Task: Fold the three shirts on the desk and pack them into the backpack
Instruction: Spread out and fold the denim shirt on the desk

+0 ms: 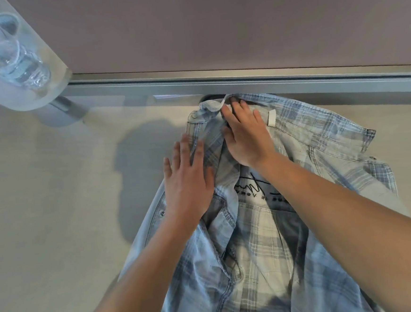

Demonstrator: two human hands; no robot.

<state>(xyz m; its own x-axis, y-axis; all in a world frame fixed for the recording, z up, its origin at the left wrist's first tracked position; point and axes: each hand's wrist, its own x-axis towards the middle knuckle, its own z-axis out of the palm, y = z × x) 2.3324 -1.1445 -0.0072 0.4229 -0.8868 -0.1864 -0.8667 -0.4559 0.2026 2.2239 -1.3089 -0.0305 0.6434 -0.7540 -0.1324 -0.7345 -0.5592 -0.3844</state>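
A light blue plaid button shirt (pixel 321 144) lies spread open on the beige desk (pixel 56 204), its collar toward the far edge. Inside its open front shows a white shirt with black lettering (pixel 259 191). My left hand (pixel 188 181) lies flat with straight fingers on the shirt's left front panel. My right hand (pixel 245 133) presses flat near the collar, fingers stretched toward the neckband. No backpack is in view.
A grey metal rail (pixel 267 82) and a mauve partition (pixel 213 24) close off the desk's far edge. At the top left a frosted glass shelf (pixel 21 79) carries a clear plastic bottle (pixel 15 60). Bare desk surface stretches to the left of the shirt.
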